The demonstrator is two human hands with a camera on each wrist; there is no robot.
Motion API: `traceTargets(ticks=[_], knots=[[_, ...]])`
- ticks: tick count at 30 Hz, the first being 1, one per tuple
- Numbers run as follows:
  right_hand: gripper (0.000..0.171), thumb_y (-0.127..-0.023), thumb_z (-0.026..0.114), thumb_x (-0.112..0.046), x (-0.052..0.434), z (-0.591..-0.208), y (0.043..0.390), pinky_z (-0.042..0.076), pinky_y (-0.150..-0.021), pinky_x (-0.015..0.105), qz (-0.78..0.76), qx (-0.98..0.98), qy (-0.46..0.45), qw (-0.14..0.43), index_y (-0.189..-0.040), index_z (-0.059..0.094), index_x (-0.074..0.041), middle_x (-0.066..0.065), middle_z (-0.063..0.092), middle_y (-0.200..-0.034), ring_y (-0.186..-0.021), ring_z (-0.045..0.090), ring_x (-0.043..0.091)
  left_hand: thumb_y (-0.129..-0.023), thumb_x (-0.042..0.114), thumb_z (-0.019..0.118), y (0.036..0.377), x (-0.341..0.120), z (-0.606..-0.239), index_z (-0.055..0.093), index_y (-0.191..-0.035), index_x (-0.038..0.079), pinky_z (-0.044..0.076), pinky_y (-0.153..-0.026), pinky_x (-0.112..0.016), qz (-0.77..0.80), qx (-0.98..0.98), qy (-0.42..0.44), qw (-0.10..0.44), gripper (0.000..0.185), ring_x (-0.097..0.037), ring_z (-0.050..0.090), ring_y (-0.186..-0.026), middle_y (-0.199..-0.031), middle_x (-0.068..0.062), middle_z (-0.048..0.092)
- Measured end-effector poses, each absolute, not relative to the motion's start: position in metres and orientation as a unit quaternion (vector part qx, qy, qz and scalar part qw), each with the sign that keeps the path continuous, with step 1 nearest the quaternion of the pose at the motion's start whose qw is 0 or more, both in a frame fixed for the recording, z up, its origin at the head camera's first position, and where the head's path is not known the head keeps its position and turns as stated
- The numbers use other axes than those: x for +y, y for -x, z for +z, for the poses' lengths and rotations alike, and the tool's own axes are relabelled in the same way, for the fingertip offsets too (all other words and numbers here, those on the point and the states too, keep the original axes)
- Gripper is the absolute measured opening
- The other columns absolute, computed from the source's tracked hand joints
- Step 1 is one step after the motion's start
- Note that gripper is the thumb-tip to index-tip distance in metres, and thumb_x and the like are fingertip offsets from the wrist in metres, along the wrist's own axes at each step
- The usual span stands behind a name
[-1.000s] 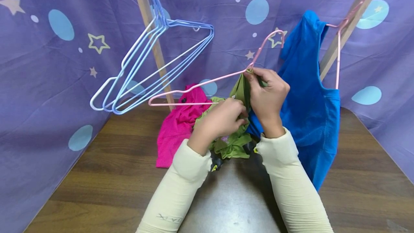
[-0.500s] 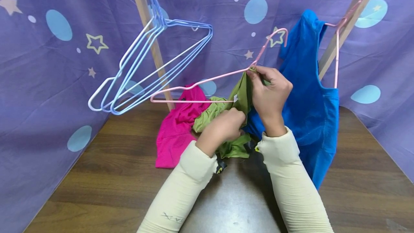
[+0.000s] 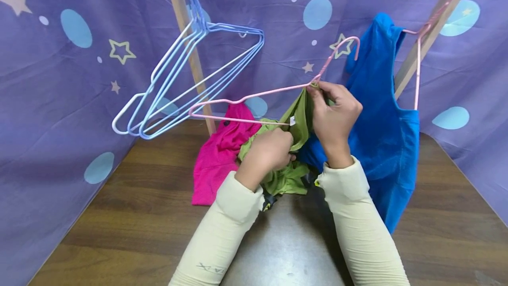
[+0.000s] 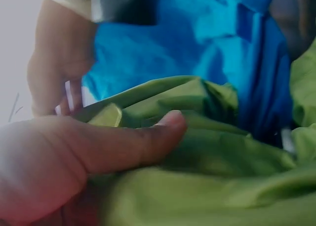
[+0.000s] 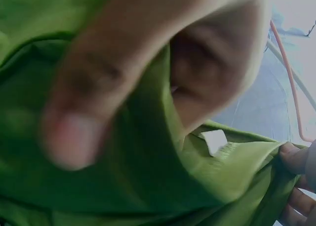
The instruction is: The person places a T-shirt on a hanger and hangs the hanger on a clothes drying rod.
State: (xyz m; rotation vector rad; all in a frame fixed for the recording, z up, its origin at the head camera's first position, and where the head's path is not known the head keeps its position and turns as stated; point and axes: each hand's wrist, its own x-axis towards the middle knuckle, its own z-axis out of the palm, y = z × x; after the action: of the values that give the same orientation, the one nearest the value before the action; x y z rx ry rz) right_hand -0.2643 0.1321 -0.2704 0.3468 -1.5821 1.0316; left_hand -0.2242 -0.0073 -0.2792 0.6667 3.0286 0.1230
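Observation:
A green garment [image 3: 291, 144] is bunched above the wooden table, partly drawn onto a pink wire hanger [image 3: 274, 92]. My right hand [image 3: 333, 111] pinches the garment's top edge against the hanger just below its hook. My left hand [image 3: 267, 153] grips a fold of the same green cloth lower down. The left wrist view shows my thumb [image 4: 123, 142] pressed on the green fabric [image 4: 212, 161], with blue cloth [image 4: 197, 33] behind. The right wrist view shows blurred fingers [image 5: 148, 82] curled over green fabric [image 5: 123, 176] with a white label [image 5: 216, 141].
A blue top [image 3: 381, 118] hangs on a pink hanger [image 3: 416, 56] at the right of the rail. Several pale blue and white hangers [image 3: 186, 78] hang at the left by a wooden post [image 3: 190, 52]. A pink garment [image 3: 218, 153] lies on the brown table [image 3: 119, 215]. Purple patterned cloth surrounds everything.
The pink hanger and my right hand have shifted slightly right and up. My left hand has moved a little along the green cloth, still gripping it.

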Motion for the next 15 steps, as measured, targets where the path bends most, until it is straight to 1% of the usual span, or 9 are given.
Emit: traceTargets(ticks=[4, 6, 9, 11, 15], knots=[[0.024, -0.087, 0.083, -0.024, 0.134, -0.272, 0.265, 0.052, -0.072, 0.026, 0.447, -0.673, -0.138, 0.573, -0.092, 0.082, -0.001, 0.011, 0.077, -0.087, -0.074, 0.07, 0.02, -0.095, 0.018, 0.07, 0.22, -0.016, -0.271, 0.07, -0.084, 0.012, 0.055, -0.069, -0.038, 0.062, 0.969, -0.237, 0.01, 0.012, -0.023, 0.067, -0.084, -0.096, -0.007, 0.07], [0.023, -0.087, 0.084, -0.023, 0.134, -0.272, 0.266, 0.051, -0.072, 0.024, 0.451, -0.67, -0.134, 0.573, -0.091, 0.082, -0.001, 0.011, 0.077, -0.086, -0.073, 0.07, 0.019, -0.092, 0.008, 0.069, 0.219, -0.021, -0.267, 0.065, -0.08, 0.012, 0.053, -0.069, -0.036, 0.072, 0.966, -0.248, 0.002, 0.013, -0.022, 0.063, -0.081, -0.09, -0.005, 0.067], [0.021, -0.086, 0.085, -0.021, 0.135, -0.272, 0.267, 0.049, -0.071, 0.021, 0.456, -0.667, -0.129, 0.575, -0.089, 0.081, 0.0, 0.012, 0.076, -0.084, -0.071, 0.069, 0.019, -0.088, -0.001, 0.064, 0.218, -0.029, -0.262, 0.058, -0.076, 0.012, 0.047, -0.065, -0.033, 0.087, 0.963, -0.257, 0.001, 0.019, -0.019, 0.054, -0.074, -0.081, -0.002, 0.058], [0.02, -0.085, 0.085, -0.02, 0.136, -0.272, 0.268, 0.048, -0.069, 0.02, 0.459, -0.666, -0.123, 0.576, -0.087, 0.081, 0.0, 0.012, 0.076, -0.082, -0.069, 0.067, 0.019, -0.089, -0.002, 0.062, 0.217, -0.033, -0.258, 0.056, -0.075, 0.012, 0.044, -0.062, -0.032, 0.101, 0.962, -0.254, 0.006, 0.021, -0.017, 0.049, -0.071, -0.076, -0.001, 0.052], [0.021, -0.085, 0.085, -0.02, 0.138, -0.273, 0.27, 0.049, -0.068, 0.022, 0.461, -0.665, -0.113, 0.577, -0.087, 0.081, 0.0, 0.012, 0.075, -0.081, -0.068, 0.066, 0.018, -0.098, 0.007, 0.061, 0.211, -0.043, -0.25, 0.063, -0.077, 0.011, 0.041, -0.058, -0.029, 0.139, 0.958, -0.249, 0.026, 0.021, -0.014, 0.044, -0.064, -0.07, 0.001, 0.047]])
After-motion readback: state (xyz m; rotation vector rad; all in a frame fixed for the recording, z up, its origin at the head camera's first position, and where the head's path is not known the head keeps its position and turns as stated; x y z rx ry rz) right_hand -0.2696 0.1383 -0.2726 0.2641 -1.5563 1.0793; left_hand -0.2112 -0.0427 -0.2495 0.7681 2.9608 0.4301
